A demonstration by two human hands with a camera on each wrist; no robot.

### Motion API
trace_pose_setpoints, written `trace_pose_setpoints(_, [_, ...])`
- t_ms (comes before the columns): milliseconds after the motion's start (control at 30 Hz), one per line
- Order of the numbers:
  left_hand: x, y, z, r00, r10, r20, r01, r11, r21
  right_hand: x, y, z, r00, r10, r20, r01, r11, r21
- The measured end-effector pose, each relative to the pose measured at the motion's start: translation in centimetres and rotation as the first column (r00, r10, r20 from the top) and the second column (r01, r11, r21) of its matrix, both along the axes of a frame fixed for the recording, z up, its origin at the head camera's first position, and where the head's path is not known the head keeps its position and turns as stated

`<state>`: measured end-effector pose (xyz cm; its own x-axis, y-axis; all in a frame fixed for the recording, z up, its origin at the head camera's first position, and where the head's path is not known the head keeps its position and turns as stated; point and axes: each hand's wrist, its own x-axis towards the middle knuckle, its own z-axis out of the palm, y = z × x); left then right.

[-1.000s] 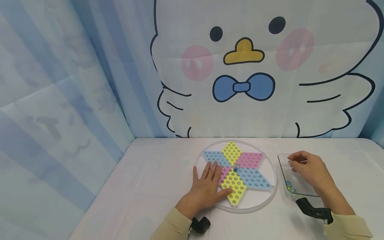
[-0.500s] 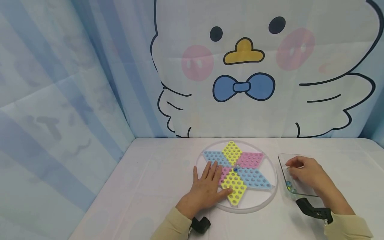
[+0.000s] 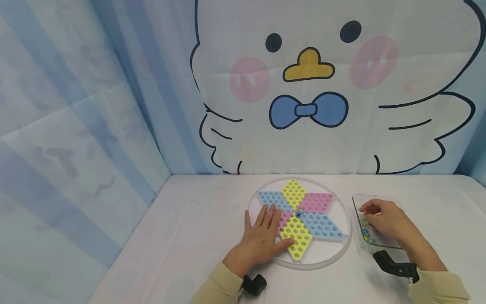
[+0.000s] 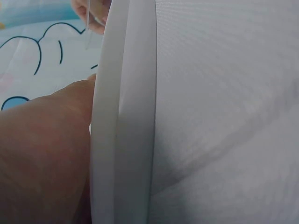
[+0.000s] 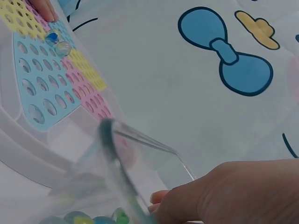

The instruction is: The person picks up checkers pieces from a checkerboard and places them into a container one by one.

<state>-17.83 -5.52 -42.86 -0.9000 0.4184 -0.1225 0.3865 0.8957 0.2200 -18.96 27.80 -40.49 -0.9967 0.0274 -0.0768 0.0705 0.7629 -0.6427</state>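
My left hand (image 3: 262, 240) lies with straight, spread fingers on the left side of a round star-patterned Chinese checkers board (image 3: 341, 253). Two glass marbles (image 5: 58, 44) sit near the star's centre, one with blue in it. To the right, my right hand (image 3: 387, 217) reaches into a clear box (image 3: 355, 207), fingers bent and thumb close to them. A greenish marble (image 3: 363, 220) shows just beneath its fingertips; whether they pinch it cannot be told. Several more marbles (image 3: 366, 234) lie in the box's near left corner. In the right wrist view, the fingertips (image 5: 159, 198) are partly hidden behind the box wall.
The board and box stand on a pale cloth-covered table (image 3: 182, 228), with a gap between them. Behind hangs a curtain (image 3: 410, 143) printed with a cartoon bird. Black wrist mounts (image 3: 396, 266) sit near both sleeves.
My right hand has dropped lower into the box and shifted slightly left. A marble seen earlier at its fingertips is lower, and a greenish one now shows there. The left hand stays still.
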Motion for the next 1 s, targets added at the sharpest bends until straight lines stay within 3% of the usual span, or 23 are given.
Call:
trace_pose_setpoints(300, [0.1, 0.1, 0.2, 1.000, 0.000, 0.001, 0.000, 1.000, -0.006, 0.4, -0.6, 1.0, 0.996, -0.035, -0.077, 0.033, 0.999, -0.030])
trace_pose_setpoints(533, [0.1, 0.1, 0.3, 1.000, 0.000, 0.002, 0.000, 1.000, -0.007, 0.7, -1.6, 1.6, 0.977, -0.090, -0.196, 0.080, 0.995, -0.055])
trace_pose_setpoints(733, [0.1, 0.1, 0.2, 1.000, 0.002, 0.006, -0.002, 1.000, -0.008, 0.9, -2.1, 2.2, 0.954, -0.092, -0.286, 0.075, 0.995, -0.071])
trace_pose_setpoints(1000, [0.1, 0.0, 0.2, 1.000, 0.001, 0.005, -0.001, 1.000, 0.001, 1.2, -3.7, 2.9, 0.941, -0.079, -0.330, 0.044, 0.993, -0.113])
